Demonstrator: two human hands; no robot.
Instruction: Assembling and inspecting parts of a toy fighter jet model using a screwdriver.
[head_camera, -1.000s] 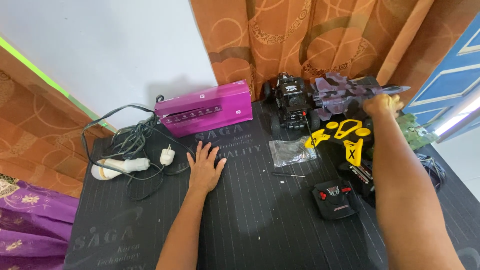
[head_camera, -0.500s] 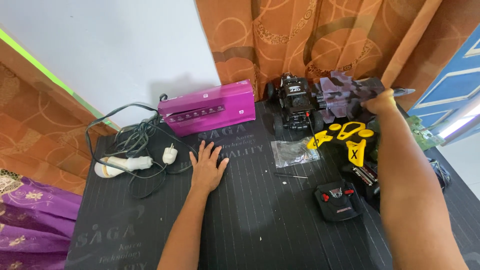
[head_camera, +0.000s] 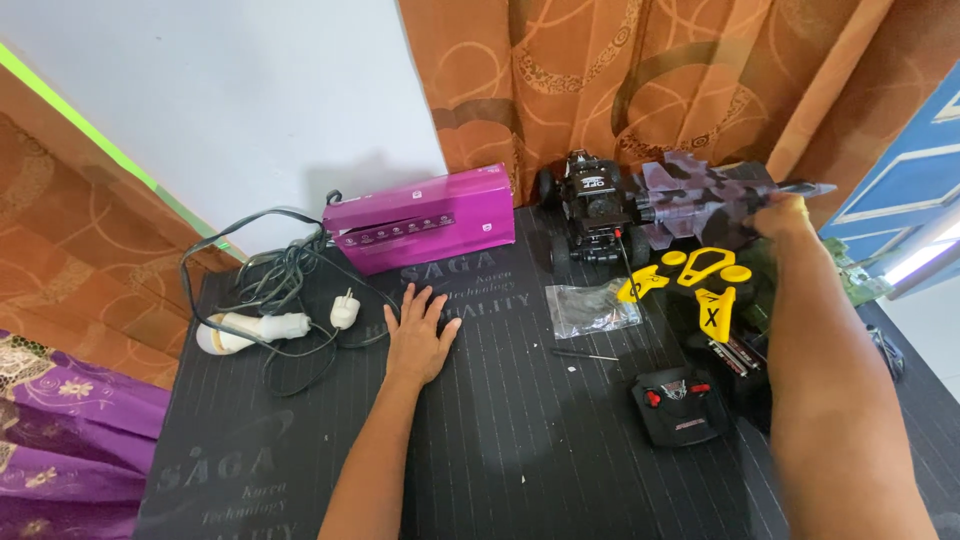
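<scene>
Near the upper right of the frame, the right hand (head_camera: 782, 214) has its fingers clamped on a purple camouflage toy jet (head_camera: 695, 196) beside a black toy truck (head_camera: 592, 210). Left hand (head_camera: 418, 335) lies flat, fingers apart, on the black mat (head_camera: 500, 440) below a long magenta box (head_camera: 420, 219).

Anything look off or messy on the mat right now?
The dark cable lies in a loose tangle at the mat's left edge, by the white plug. The yellow toy looks taken apart, with pieces spread near a thin rod. The right hand grips the camouflage toy jet.
</scene>
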